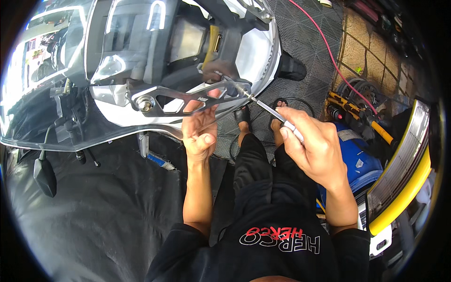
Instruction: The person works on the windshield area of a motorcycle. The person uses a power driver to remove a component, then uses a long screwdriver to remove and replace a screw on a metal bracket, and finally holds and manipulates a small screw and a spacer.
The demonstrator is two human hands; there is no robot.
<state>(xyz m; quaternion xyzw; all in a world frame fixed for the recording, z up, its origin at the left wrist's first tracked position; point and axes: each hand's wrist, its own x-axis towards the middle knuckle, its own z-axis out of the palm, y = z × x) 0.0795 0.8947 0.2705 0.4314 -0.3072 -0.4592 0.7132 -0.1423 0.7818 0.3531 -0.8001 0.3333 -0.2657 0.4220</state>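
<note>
My right hand [314, 145] is closed around a slim silver hand tool [272, 111], its exact kind unclear. The tool slants up and left, its tip meeting the right end of a black cut-out bracket [181, 104]. My left hand [199, 129] is under the bracket, fingers stretched up behind it and thumb apart. Those fingers show through the cut-outs and a clear windscreen [117, 138]; whether they touch a part back there is hidden. A large silver bolt [145, 104] sits at the bracket's left end. All this belongs to the white and black front of a motorcycle [258, 58].
A dark mirror [45, 177] hangs at the left, above a black cover [108, 221]. On the right are a blue container [357, 157], a yellow-framed heater-like panel [401, 164] and a yellow-black tool [359, 115]. A red hose [324, 44] crosses the patterned floor mat [305, 33].
</note>
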